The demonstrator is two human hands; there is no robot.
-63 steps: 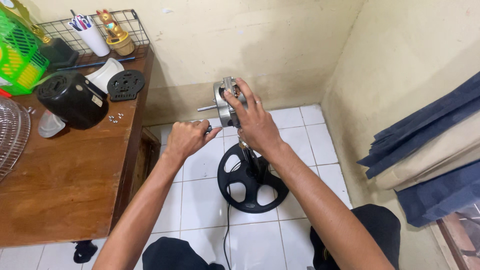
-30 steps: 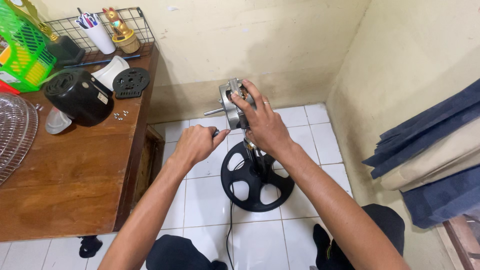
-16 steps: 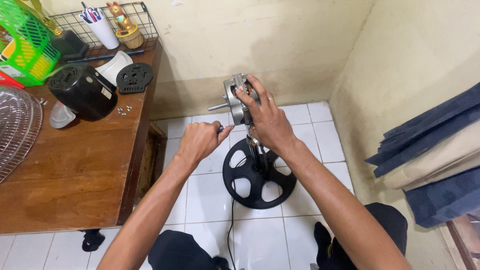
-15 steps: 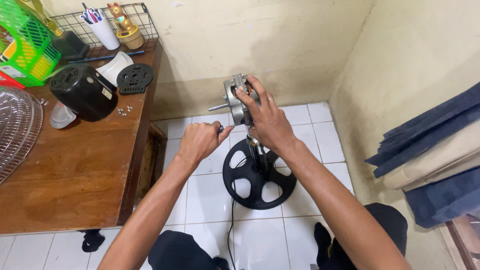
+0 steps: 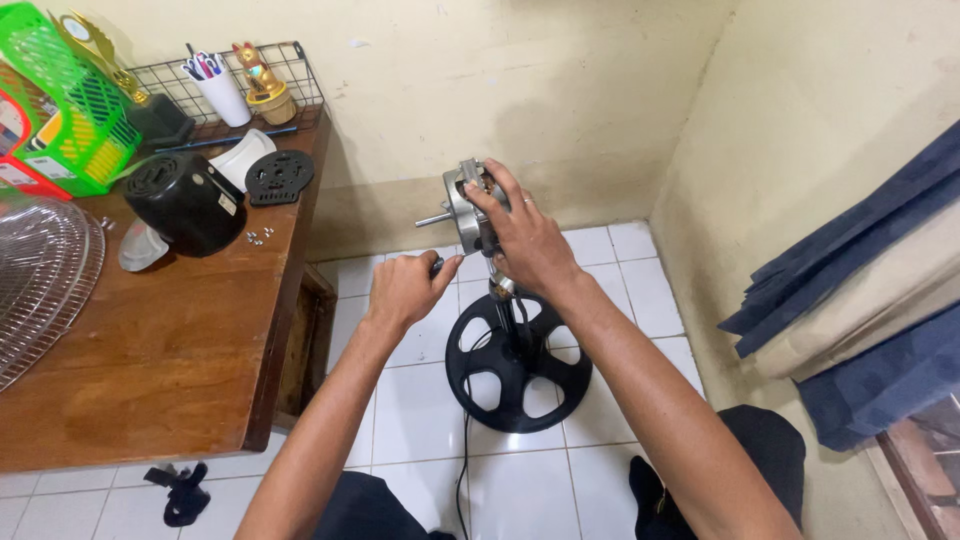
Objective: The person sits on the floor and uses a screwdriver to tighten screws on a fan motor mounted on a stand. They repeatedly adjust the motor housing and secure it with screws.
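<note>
A bare metal fan motor (image 5: 462, 206) with its shaft pointing left sits on top of a stand, above a round black spoked base (image 5: 517, 361) on the white tiled floor. My right hand (image 5: 524, 240) grips the motor from the right side. My left hand (image 5: 405, 291) is closed around a dark tool handle (image 5: 436, 267), held just below and left of the motor. What the tool's tip touches is hidden.
A wooden table (image 5: 150, 340) stands at left with a black fan motor cover (image 5: 185, 200), a black round plate (image 5: 280, 177), small screws (image 5: 257, 237), a wire fan guard (image 5: 40, 280), a green basket (image 5: 70, 110) and a pen cup (image 5: 222, 92). Dark blue cloth (image 5: 860, 300) lies at right.
The view has shifted slightly; both hands stay on the motor and the tool, with only small movement of my left hand near the motor's underside.
</note>
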